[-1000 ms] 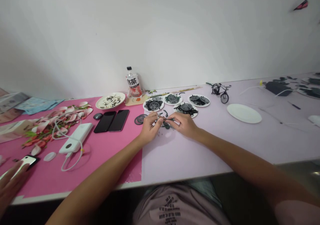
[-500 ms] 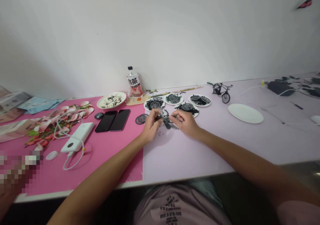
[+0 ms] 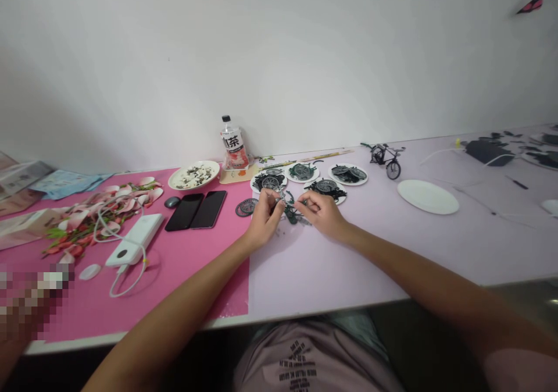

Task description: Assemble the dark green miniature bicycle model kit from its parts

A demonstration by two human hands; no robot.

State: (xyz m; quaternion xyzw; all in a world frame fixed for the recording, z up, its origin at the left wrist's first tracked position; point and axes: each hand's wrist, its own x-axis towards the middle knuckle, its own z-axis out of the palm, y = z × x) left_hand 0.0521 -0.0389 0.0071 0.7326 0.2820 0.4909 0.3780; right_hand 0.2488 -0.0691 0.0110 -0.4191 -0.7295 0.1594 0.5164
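Observation:
Pinched between the fingertips of my left hand [image 3: 263, 218] is a small grey plastic part [image 3: 283, 195]. My right hand [image 3: 326, 214] is also closed in a pinch, its fingertips close to the left ones; what sits in them is too small to make out. Below and between both hands lie dark green toy bicycle parts [image 3: 292, 214] on the pale tabletop. Two loose toy wheels [image 3: 247, 207] rest left of my left hand. Just beyond the hands stand small plates of dark wheels and parts, among them a left plate [image 3: 253, 186] and a right plate [image 3: 365, 179].
An assembled toy bicycle [image 3: 386, 158] stands at the back right, near a bare white plate [image 3: 428, 196]. To the left are two phones [image 3: 196, 210], a mouse [image 3: 171, 202], a power bank [image 3: 135, 239] with cable, a bottle [image 3: 234, 145] and artificial petals [image 3: 122, 200]. Another person's arm shows lower left.
My left fingers have shifted slightly, and the grey part at their tips shows more clearly. My right hand stays nearly in place.

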